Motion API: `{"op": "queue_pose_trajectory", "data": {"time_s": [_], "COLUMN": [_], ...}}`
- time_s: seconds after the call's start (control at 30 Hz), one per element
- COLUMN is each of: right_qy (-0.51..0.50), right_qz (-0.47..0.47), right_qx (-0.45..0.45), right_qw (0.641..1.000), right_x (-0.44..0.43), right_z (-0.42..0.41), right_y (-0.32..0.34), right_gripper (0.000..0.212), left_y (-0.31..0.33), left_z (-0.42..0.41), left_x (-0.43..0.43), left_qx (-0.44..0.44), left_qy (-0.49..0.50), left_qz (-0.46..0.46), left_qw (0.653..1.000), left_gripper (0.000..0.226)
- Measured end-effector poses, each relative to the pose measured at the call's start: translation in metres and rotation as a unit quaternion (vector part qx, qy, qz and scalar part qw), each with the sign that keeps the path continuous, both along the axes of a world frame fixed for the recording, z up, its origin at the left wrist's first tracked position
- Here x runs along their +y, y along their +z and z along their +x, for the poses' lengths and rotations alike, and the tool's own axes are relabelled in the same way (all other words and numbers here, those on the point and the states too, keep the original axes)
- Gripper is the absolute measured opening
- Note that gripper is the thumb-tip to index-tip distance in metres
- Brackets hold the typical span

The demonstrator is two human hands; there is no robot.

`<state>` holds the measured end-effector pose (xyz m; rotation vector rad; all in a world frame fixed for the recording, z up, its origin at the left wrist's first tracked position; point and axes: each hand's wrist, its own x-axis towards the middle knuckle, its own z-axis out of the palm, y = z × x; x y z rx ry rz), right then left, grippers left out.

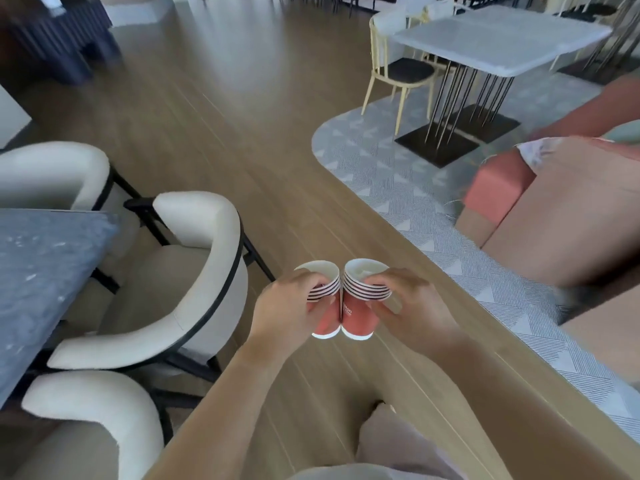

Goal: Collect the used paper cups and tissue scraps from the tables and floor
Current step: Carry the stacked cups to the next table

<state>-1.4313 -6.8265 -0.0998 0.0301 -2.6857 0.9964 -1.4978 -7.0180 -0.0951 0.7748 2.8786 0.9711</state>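
Note:
Two short stacks of red paper cups with striped rims are held side by side, touching, above the wooden floor. My left hand (287,303) grips the left stack (325,320), fingers curled over its rim. My right hand (408,303) grips the right stack (358,317), thumb and fingers around the rims. A scrap of white tissue seems to lie inside the top right cup (363,273). Another crumpled white tissue (540,152) lies on the pink seat at the right.
A dark stone table (45,271) stands at the left with cream armchairs (194,271) around it. A white table (502,39) with yellow chairs (391,71) stands far right on patterned carpet. Pink upholstered seating (554,216) fills the right edge. Wooden floor (242,133) runs ahead.

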Motion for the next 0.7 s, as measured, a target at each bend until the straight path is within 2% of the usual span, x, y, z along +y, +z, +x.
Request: {"op": "queue_pose_trajectory", "data": {"time_s": [0.27, 0.5, 0.7], "right_qy": [0.047, 0.086, 0.119], "right_qz": [0.007, -0.016, -0.019], "right_qx": [-0.053, -0.089, -0.078], "right_qw": [0.997, 0.992, 0.990], "right_x": [0.039, 0.087, 0.106], "right_z": [-0.161, -0.317, -0.427], "right_y": [-0.001, -0.009, -0.013], "right_gripper": [0.024, 0.028, 0.029], "left_y": [-0.011, -0.005, -0.006], "left_z": [-0.144, -0.291, -0.381], "left_x": [0.040, 0.081, 0.097], "left_qx": [-0.019, -0.054, -0.047], "left_qy": [0.049, 0.081, 0.140], "left_qz": [0.006, -0.030, -0.020], "left_qw": [0.999, 0.995, 0.989], "left_gripper": [0.017, 0.014, 0.016]}}
